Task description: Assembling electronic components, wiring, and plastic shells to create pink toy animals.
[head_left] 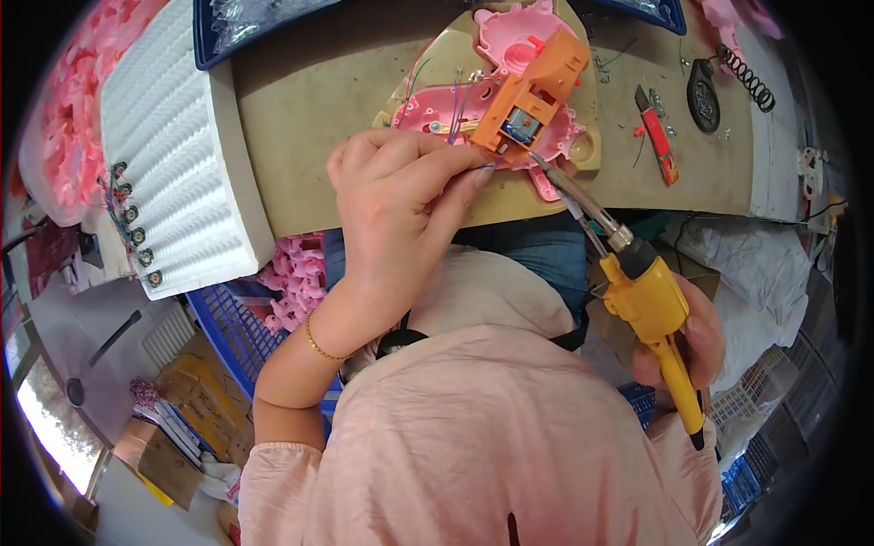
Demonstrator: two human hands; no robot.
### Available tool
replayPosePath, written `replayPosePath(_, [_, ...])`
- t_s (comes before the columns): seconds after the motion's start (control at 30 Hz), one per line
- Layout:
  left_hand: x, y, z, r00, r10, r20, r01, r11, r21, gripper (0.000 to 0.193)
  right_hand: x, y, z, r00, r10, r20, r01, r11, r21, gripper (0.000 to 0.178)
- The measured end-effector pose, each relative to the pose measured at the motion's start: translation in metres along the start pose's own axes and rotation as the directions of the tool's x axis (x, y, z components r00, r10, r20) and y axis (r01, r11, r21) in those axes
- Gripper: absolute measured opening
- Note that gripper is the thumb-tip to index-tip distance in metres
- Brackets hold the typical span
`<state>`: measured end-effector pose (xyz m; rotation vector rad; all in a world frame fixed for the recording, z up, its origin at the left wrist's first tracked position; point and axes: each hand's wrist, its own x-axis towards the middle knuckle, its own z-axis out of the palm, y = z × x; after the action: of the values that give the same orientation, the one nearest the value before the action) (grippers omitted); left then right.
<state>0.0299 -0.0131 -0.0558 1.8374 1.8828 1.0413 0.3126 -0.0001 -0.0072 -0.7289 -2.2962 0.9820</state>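
An orange plastic housing [557, 65] lies over a pink toy shell [435, 102] on a tan shaped holder [401, 86]. In the housing's opening sits a small silver and blue part [522, 126], perhaps a motor. My left hand [387, 187] is pinched at the housing's near end, its fingertips on a thin blue wire. My right hand [701, 332] is wrapped round a yellow soldering gun [645, 296]. Its metal tip points up-left and reaches the housing's near right corner, close to my left fingertips; whether it touches is too small to tell. Loose thin wires rise from the shell.
A red utility knife [657, 138] and a black oval dish [703, 96] of small bits lie right, near a black coiled spring [746, 77]. White ribbed foam [177, 155] with small round parts on its edge stands left. Blue trays [209, 45] line the far edge.
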Motion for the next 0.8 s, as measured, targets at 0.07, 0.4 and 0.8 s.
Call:
replayPosePath(0.07, [0.000,0.001,0.002,1.000,-0.017,-0.024,0.017,1.000,-0.019,0.010,0.005,-0.001,0.001,1.000,0.012,0.025,-0.013,1.000,0.012,0.059])
replayPosePath(0.4, [0.000,0.003,0.003,0.999,-0.022,-0.044,0.018,0.997,-0.077,0.007,0.021,0.000,0.005,0.995,-0.099,0.022,0.100,0.994,-0.053,0.061])
replayPosePath(0.8, [-0.001,0.001,0.006,0.998,-0.017,-0.060,0.014,0.999,-0.051,0.008,0.019,0.012,0.011,0.994,-0.097,0.041,0.097,0.995,-0.006,0.055])
